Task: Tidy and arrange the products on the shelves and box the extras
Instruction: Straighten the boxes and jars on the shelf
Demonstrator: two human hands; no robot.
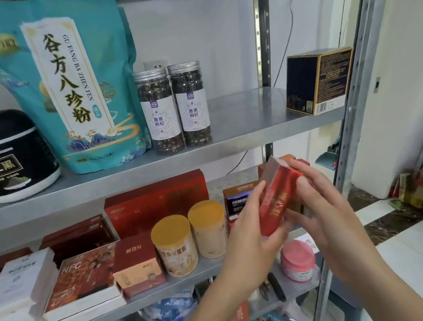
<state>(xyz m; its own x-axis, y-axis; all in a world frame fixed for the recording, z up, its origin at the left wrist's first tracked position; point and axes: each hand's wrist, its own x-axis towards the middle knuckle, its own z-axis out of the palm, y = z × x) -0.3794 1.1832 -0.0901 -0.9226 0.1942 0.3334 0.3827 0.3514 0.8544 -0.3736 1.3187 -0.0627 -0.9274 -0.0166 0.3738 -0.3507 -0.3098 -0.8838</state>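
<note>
both hands are on a red rectangular cardboard box with gold lettering [278, 197]. it's up in the air and tilted, top end leaning left, in front of the right end of the middle metal shelf [182, 282], not resting on anything. the left hand [250, 235] is grasping it from the lower left, fingers running up the side of the box. the right hand [324, 216] is wrapped round the right edge with the thumb on the front face.

just behind the left hand's fingers there's a dark blue and orange box [238, 199], partly hidden. further left on that same shelf: two yellow-lidded round cans [174, 246] [210, 229] side by side, a small dark red box [136, 266] touching the nearer can, a stack of flat red "nfc" boxes [81, 278], and a stack of flat white boxes [17, 290]. a big flat dark red box [157, 201] stands upright at the back.

on the upper metal shelf [247, 114], left to right: a black round tub [7, 157], a tall teal pouch [64, 84] standing upright, two clear jars with silver lids [160, 110] [192, 104] right beside each other, then well apart at the far right a dark navy cube box with gold edging [317, 82].

one level down, below the hands, sits a pink-lidded jar [296, 258].
</note>
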